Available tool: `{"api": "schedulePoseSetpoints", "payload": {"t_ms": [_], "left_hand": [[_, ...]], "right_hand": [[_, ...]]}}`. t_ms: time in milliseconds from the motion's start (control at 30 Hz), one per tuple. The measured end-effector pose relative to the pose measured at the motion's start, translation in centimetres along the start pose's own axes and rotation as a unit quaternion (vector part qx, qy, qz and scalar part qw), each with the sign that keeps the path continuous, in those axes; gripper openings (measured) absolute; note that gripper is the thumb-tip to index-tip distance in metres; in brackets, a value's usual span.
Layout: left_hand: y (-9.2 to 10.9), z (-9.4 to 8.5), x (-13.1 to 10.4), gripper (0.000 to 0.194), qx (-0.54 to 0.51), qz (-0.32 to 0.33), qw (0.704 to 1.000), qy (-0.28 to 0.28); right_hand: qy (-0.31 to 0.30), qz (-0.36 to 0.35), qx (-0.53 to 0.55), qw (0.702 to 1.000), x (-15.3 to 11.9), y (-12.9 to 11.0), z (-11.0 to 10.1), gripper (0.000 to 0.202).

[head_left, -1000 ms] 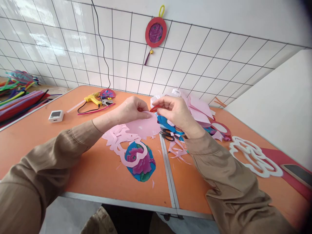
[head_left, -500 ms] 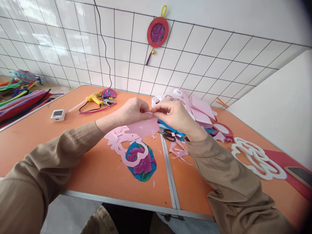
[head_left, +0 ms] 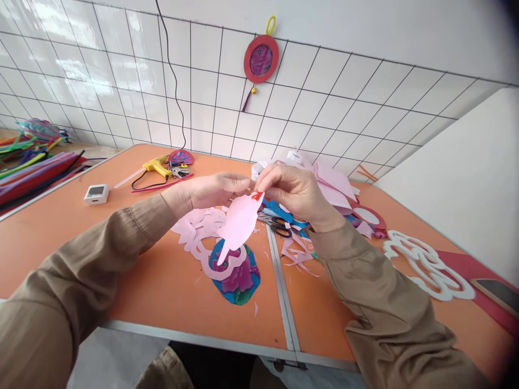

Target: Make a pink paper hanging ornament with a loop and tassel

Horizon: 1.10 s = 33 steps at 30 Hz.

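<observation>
My right hand (head_left: 290,192) is closed in a pinch on the upper end of a pink paper cutout (head_left: 240,221). The cutout is rounded and leaf-like, with a narrow strip at its lower end, and hangs tilted above the table. A small bright red patch (head_left: 257,195) shows beside my right fingertips; what it is, I cannot make out. Just left of the cutout's top is my left hand (head_left: 219,189), its fingers loosely extended and apart from the thumb. Beneath lie pink paper cutouts (head_left: 197,224) and a blue oval piece with a purple flower (head_left: 239,281).
Black-handled scissors (head_left: 280,227) lie among pink paper scraps (head_left: 298,251). Folded pink sheets (head_left: 334,183) are piled behind. At left are a yellow glue gun (head_left: 158,166) and a white box (head_left: 96,193). White cloud-shaped cutouts (head_left: 433,265) and a phone (head_left: 497,294) lie at right.
My left hand has let go of the pink paper and its fingers have straightened. The cutout now hangs from my right hand, turned downward, and the red patch has come into view.
</observation>
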<state>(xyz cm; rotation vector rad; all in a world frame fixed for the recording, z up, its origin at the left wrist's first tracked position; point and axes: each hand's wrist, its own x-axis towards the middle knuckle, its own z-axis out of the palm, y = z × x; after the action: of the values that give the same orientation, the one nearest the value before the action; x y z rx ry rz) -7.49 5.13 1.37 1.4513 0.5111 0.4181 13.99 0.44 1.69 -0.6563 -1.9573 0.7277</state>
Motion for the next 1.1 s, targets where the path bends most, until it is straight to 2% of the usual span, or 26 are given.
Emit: {"api": "schedulePoseSetpoints", "payload": {"t_ms": [133, 233, 367, 433, 500, 667, 1100], "left_hand": [[-0.4, 0.1, 0.0, 0.052, -0.028, -0.008, 1.000, 0.004], [-0.3, 0.0, -0.1, 0.045, -0.016, -0.014, 0.999, 0.042], [0.3, 0.5, -0.1, 0.027, 0.048, -0.008, 0.986, 0.161], [0.5, 1.1, -0.1, 0.017, 0.095, -0.006, 0.969, 0.226], [0.5, 1.6, 0.0, 0.010, 0.121, -0.008, 0.958, 0.261], [0.4, 2.2, 0.0, 0.011, 0.121, 0.000, 0.959, 0.255], [-0.4, 2.5, 0.4, 0.013, 0.062, 0.001, 0.975, 0.215]], "right_hand": [[-0.013, -0.021, -0.019, 1.000, 0.1, 0.0, -0.4, 0.025], [-0.004, -0.002, -0.030, 1.000, 0.2, -0.3, -0.7, 0.017], [0.062, 0.048, 0.006, 0.997, 0.2, -0.5, -1.1, 0.006], [0.093, 0.085, 0.030, 0.992, 0.3, -0.6, -1.2, 0.011], [0.101, 0.128, 0.038, 0.986, 0.3, -0.7, -1.2, 0.018], [0.061, 0.180, -0.012, 0.982, 0.3, -0.8, -1.0, 0.019], [0.063, 0.162, -0.080, 0.981, 0.2, -0.4, -1.0, 0.013]]}}
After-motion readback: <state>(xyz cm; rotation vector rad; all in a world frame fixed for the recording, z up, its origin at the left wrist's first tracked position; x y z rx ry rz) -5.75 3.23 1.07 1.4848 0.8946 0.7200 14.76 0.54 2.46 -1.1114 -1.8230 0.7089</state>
